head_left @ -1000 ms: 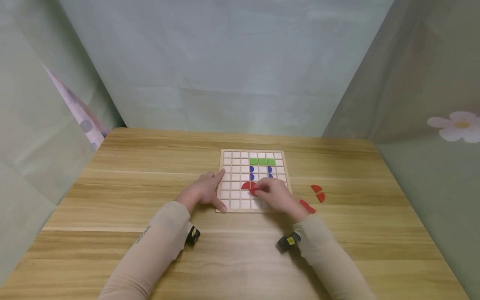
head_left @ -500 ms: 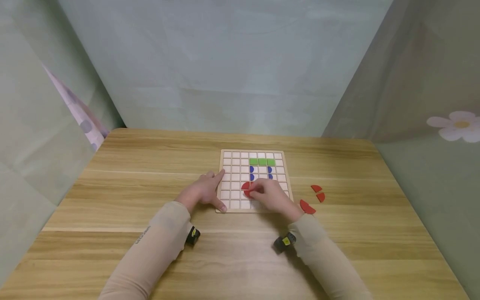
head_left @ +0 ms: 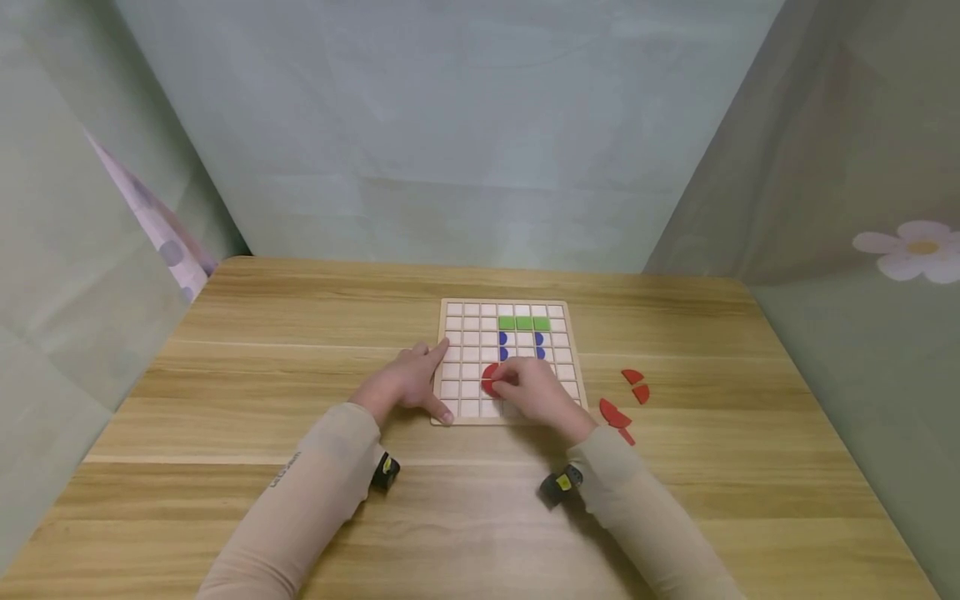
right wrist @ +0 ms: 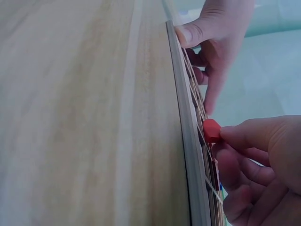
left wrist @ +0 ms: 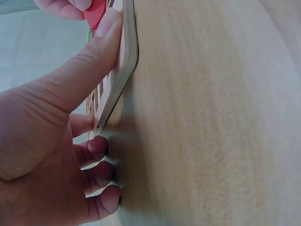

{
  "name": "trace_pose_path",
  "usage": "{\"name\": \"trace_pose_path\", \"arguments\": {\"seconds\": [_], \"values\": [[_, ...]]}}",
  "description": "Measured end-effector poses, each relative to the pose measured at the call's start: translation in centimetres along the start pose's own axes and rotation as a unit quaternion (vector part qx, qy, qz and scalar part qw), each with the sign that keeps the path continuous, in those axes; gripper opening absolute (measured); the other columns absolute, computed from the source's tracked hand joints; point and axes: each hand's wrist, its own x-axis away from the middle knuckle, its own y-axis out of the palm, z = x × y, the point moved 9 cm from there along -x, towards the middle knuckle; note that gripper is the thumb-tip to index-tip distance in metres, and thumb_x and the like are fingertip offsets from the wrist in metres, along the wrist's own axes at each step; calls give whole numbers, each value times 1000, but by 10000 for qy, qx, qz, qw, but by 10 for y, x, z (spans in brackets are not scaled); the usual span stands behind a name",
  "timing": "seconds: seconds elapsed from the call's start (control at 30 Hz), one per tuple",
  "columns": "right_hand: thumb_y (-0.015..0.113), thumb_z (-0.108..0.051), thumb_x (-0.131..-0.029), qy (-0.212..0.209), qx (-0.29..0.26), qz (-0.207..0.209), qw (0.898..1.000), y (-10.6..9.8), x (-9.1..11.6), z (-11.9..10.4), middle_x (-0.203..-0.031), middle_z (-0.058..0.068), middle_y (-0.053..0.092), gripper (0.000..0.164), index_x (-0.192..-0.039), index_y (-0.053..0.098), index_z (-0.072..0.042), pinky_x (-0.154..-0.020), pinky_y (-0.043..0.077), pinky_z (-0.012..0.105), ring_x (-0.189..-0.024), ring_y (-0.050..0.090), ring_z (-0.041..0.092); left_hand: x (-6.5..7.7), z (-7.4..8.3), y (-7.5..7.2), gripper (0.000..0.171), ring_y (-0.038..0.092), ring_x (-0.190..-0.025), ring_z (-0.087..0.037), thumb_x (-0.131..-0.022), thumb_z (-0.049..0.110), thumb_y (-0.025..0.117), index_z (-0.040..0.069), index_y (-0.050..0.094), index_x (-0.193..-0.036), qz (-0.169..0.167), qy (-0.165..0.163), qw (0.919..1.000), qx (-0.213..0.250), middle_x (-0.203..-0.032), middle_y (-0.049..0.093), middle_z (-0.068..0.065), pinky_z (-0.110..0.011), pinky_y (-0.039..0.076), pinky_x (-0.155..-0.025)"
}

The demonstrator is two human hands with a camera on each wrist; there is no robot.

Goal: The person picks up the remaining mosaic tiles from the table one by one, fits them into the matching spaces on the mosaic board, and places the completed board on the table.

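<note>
A light wooden grid board (head_left: 461,421) lies on the table. My left hand (head_left: 411,379) steadies its left side, the thumb (left wrist: 96,44) lying straight over the front corner and the other fingertips low beside the edge. With thumb and forefinger, my right hand (head_left: 536,390) pinches a red quarter-circle tile (right wrist: 212,131) close over the board's lower middle. Directly behind it, another red quarter-circle (head_left: 490,371) sits in a cell. Farther up the grid are a row of green square tiles (head_left: 525,323) and two columns of blue half-circles (head_left: 503,339).
Right of the board lie loose red tiles: two quarter-circles (head_left: 633,377), a joined-looking red group (head_left: 614,413) and a narrow red piece (head_left: 627,436). The wooden table (head_left: 300,317) reaches back to a pale curtain (head_left: 465,167).
My right hand has slid left with the red quarter-circle, bringing it in front of the red one lying in the board. The arm's shift uncovers more loose red tiles. The left hand stays put.
</note>
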Motion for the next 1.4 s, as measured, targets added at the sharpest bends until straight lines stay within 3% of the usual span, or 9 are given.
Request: {"name": "trace_pose_path", "arguments": {"seconds": [0.73,1.03,1.4], "values": [[72,-22,-83,76,638,-109,9979,2,3,-1,-102,5,69,25,-106,73,-11,-83,53,31,-91,61,16,3,1,-2,131,31,-133,-43,-53,46,88,13,9,-153,57,19,9999,92,-145,29,-23,-56,32,-108],[73,-20,-82,-31,813,-71,9967,1,4,-5,-99,5,68,25,-105,74,-10,-77,52,28,-84,57,14,1,0,-1,132,30,-133,-43,-53,48,87,13,9,-153,46,23,10000,40,-147,28,-23,-57,32,-108],[73,-20,-82,39,878,-36,9961,4,2,-3,-100,5,69,22,-102,74,-10,-83,54,32,-90,62,17,-1,-1,0,131,31,-133,-42,-54,47,87,15,8,-153,23,-62,10000,21,-148,27,-21,-57,33,-107]]}}
